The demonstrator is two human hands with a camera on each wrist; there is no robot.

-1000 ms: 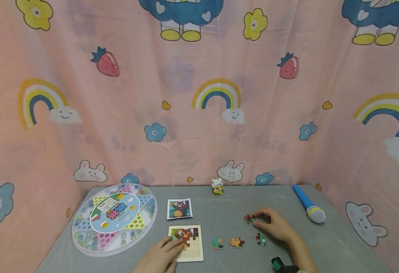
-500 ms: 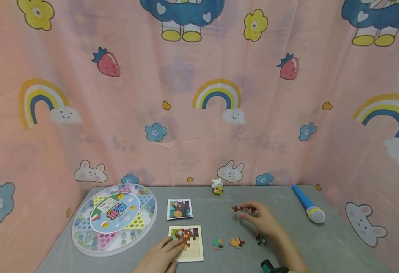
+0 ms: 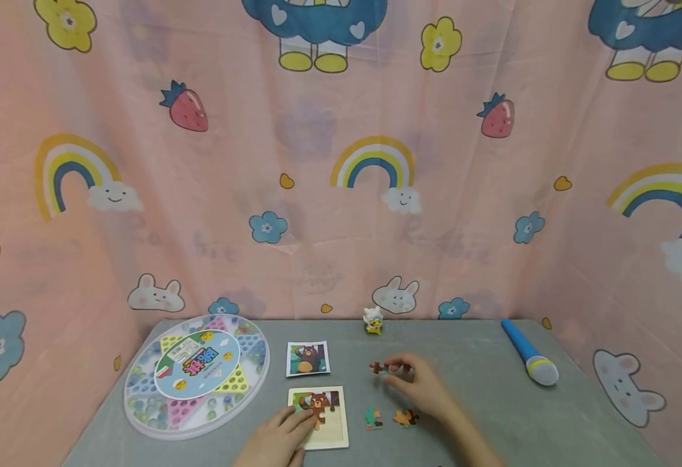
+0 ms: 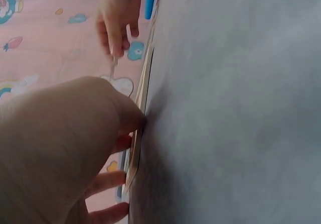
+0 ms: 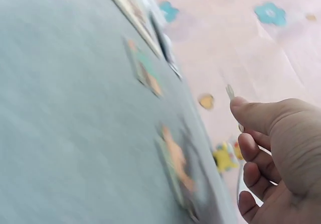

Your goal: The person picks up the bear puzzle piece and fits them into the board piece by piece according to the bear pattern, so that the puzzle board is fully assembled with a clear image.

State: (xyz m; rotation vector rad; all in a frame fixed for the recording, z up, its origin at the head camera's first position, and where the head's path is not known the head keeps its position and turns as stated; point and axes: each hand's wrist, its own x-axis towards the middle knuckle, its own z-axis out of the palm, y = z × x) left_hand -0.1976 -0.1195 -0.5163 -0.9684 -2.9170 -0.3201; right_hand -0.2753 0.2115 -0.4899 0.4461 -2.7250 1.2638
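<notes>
My left hand point(image 3: 277, 438) rests with its fingers over the left side of a wooden puzzle board point(image 3: 332, 436), partly filled with a bear picture. In the left wrist view its thumb touches the board's edge point(image 4: 134, 163). Off to the right, my right hand point(image 3: 421, 388) pinches a brown jigsaw piece point(image 3: 377, 368) between thumb and fingers, above the table. The right wrist view shows that piece point(image 5: 229, 92) edge-on at the thumb tip. Two loose jigsaw pieces, one green and orange point(image 3: 373, 418), one mostly orange point(image 3: 404, 418), lie between board and right forearm.
Behind the board lies a bear picture card point(image 3: 308, 359). A round Chinese checkers set point(image 3: 253, 402) fills the table's left side. A small figurine point(image 3: 373, 320) stands at the back, and a blue toy microphone point(image 3: 522, 344) lies far right. A pink printed curtain point(image 3: 317, 259) surrounds the table.
My right hand has carried the brown jigsaw piece leftward, toward the board. Its arm now covers the place where another loose piece lay. My left hand stays on the board.
</notes>
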